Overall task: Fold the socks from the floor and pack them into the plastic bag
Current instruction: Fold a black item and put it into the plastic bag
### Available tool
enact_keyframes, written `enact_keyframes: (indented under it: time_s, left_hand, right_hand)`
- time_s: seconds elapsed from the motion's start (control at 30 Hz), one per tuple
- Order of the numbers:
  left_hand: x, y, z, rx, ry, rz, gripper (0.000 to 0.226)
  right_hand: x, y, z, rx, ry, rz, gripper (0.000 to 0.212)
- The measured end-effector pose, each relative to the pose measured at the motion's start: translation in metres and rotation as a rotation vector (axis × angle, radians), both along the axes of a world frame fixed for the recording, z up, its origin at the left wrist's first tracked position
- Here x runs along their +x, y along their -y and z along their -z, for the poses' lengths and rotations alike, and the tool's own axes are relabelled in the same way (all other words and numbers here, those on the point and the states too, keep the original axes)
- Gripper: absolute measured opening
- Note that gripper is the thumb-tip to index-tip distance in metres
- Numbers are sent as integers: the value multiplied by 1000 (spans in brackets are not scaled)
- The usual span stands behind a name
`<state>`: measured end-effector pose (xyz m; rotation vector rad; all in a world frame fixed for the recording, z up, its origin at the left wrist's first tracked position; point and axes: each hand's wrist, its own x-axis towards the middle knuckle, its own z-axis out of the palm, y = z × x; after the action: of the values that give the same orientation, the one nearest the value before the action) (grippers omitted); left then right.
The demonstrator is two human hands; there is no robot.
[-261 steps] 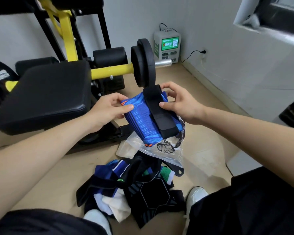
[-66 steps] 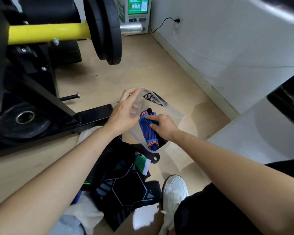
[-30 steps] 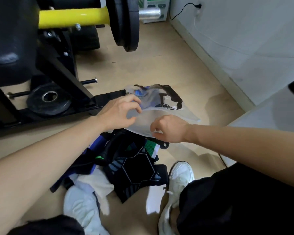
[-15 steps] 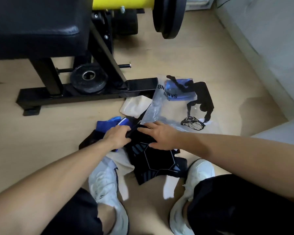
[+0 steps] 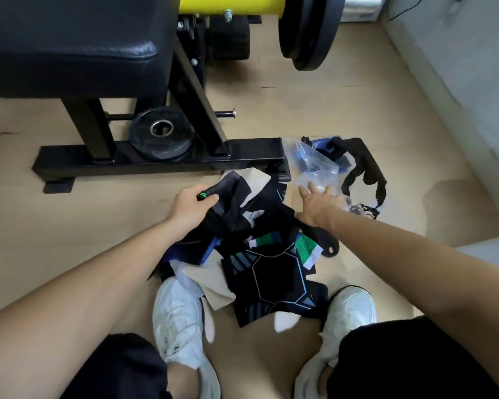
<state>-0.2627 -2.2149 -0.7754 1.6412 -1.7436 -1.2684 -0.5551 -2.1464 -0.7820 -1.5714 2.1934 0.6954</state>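
Fingers (image 5: 210,200) of the left hand (image 5: 189,210) grip a limp sock (image 5: 228,188) at its cuff. Right hand (image 5: 319,203), open, perhaps touches the bag (image 5: 314,166) at one o'clock.

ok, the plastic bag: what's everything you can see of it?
Clear, thin, crumpled plastic bag with a black printed figure. It lies on the wooden floor, just right of the bench's black base bar, beyond the sock pile. Blue fabric shows through inside. The right hand, fingers spread, touches its near edge.
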Motion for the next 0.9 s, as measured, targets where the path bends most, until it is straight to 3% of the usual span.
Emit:
enact_keyframes:
  time_s: [0.13, 0.27, 0.43, 0.57, 0.77, 0.9]
  left_hand:
    - [-10, 6, -13, 83, -187, 29, 14]
    - [-21, 12, -25, 95, -264, 82, 12]
    - [-35, 22, -48, 186, -359, 68, 10]
    - [-41, 21, -56, 336, -487, 51, 27]
    - [-56, 15, -58, 414, -596, -16, 27]
    - [-65, 15, -59, 423, -624, -54, 27]
  right_hand:
    - [-23, 13, -9, -76, 27, 26, 75]
    - [-14, 20, -24, -384, 25, -119, 76]
    - [13, 15, -39, -753, 459, -348, 78]
    - [29, 12, -46, -776, 500, -421, 76]
    - [42, 3, -52, -796, 583, -438, 109]
    - [44, -1, -51, -879, 643, -407, 83]
